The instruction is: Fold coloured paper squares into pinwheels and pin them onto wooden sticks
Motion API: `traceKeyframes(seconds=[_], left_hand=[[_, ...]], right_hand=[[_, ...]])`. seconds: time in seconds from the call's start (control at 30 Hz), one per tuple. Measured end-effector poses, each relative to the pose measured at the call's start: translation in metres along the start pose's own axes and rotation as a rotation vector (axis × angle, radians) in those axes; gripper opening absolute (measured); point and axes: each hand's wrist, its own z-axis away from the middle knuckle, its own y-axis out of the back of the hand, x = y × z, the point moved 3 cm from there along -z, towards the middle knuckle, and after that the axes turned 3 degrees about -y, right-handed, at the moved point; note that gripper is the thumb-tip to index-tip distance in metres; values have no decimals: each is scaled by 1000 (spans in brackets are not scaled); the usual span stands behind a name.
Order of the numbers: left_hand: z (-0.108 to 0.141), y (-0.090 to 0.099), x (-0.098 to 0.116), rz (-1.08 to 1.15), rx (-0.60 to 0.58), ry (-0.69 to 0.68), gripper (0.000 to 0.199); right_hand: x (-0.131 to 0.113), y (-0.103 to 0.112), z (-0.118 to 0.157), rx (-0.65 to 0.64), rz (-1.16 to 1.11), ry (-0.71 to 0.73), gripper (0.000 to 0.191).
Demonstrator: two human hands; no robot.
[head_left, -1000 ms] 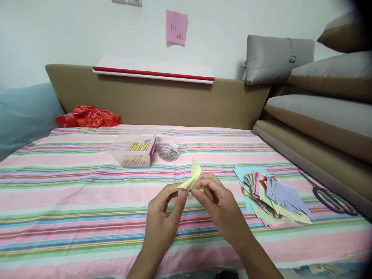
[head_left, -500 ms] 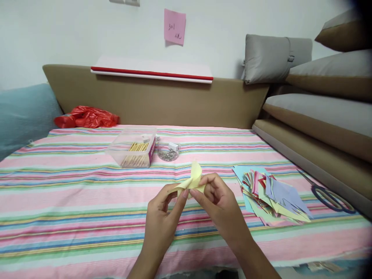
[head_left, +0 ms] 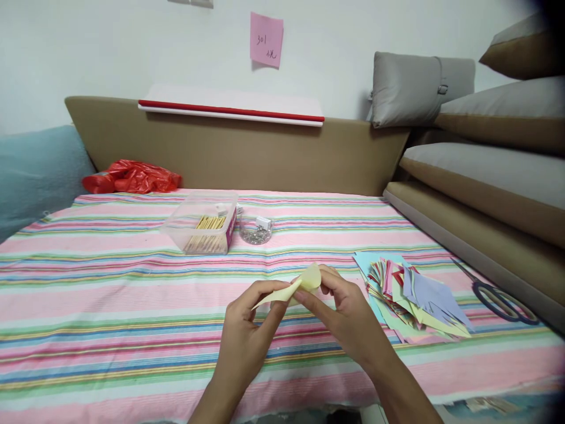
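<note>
A piece of pale yellow paper [head_left: 311, 278], curled and folded, is held up between both hands above the striped cloth [head_left: 132, 306]. My left hand [head_left: 247, 321] pinches its left part between thumb and fingers. On the other side, my right hand [head_left: 342, 312] grips the paper near its middle, thumb in front. The paper's right end bends up into a rounded loop, while its left end runs out to a narrow tip. Part of the paper is hidden behind the fingers.
Cut coloured papers [head_left: 415, 300] lie in a pile at right, beside dark-handled scissors [head_left: 503, 303]. A clear plastic box [head_left: 176, 227] of thin wooden sticks and a round dish [head_left: 256, 237] of small metal pieces stand beyond my hands. Cushions [head_left: 485, 171] are stacked at far right; a red plastic bag [head_left: 141, 178] lies back left.
The upright flap of the yellow paper has bent over to the right and curled into a rounded loop. My right hand has shifted slightly to the right.
</note>
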Motion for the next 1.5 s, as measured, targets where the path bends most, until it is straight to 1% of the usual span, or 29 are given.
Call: traceKeyframes(seconds=[0.17,0.23,0.33,0.43,0.5,0.57,0.7,0.83,0.93,1.1,1.3,1.5], left_hand=[[0,1,4,-48,12,-35,11],[0,1,4,-14,44,-34,12],[0,2,2,57,84,4,13],[1,4,3,-7,86,-34,10],[2,7,5,-87,73,-100,10],[2,10,9,-141,41,-166,14],[2,13,19,-166,-80,-328,25],[5,14,23,-179,-160,-401,31],[6,16,23,-180,-166,-428,34],[5,16,20,-179,-154,-445,35],[5,15,24,-152,-147,-565,34],[6,14,23,-206,-148,-581,35]], right_hand=[[-1,2,0,3,67,70,9],[0,1,1,10,105,92,8],[2,0,2,23,143,151,7],[2,-1,3,50,173,211,6],[1,-1,3,64,200,246,5],[-1,1,5,64,220,279,4],[-5,4,8,17,222,315,6],[-5,4,10,-14,180,337,10],[-5,3,11,-5,159,367,14],[-3,2,11,10,159,381,15],[-1,1,11,39,113,460,18],[-2,-3,13,77,129,466,18]])
